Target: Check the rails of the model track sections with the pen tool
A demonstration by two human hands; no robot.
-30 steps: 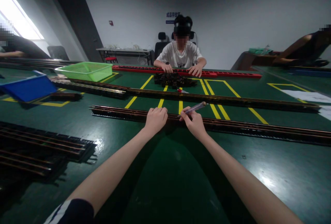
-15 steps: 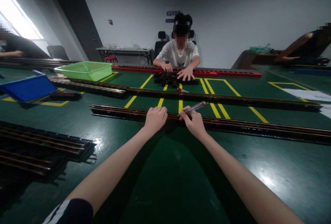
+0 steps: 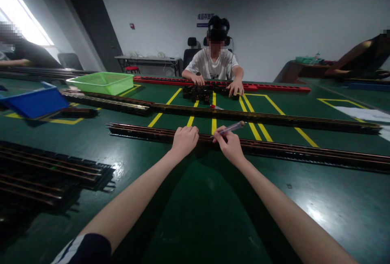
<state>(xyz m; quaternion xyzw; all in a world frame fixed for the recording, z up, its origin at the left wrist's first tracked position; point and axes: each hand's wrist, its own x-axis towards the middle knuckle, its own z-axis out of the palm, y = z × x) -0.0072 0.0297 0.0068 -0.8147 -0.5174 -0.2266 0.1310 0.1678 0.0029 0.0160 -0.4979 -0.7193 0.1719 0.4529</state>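
A long black rail [image 3: 292, 151] with copper-coloured strips along it lies crosswise in front of me. My left hand [image 3: 185, 139] is closed over the rail near its middle, fingers curled over the far side. Just to the right, my right hand [image 3: 229, 144] grips a slim pen-like tool [image 3: 231, 127] with a clear body and a brownish end. The tool slants, its thin tip pointing down-left at the rail between my hands. Whether the tip touches the rail I cannot tell.
Beyond lies another long rail [image 3: 262, 118]. A green basket [image 3: 103, 83] and a blue bin [image 3: 36, 101] stand at left, above stacked rails [image 3: 51, 166]. Opposite, a person [image 3: 213, 65] in a white shirt handles small black parts [image 3: 197, 92] before a red rack [image 3: 274, 87].
My hands and the tool stay almost in place on the rail. The person opposite has moved one hand to the right, off the black parts' middle. The view has shifted slightly.
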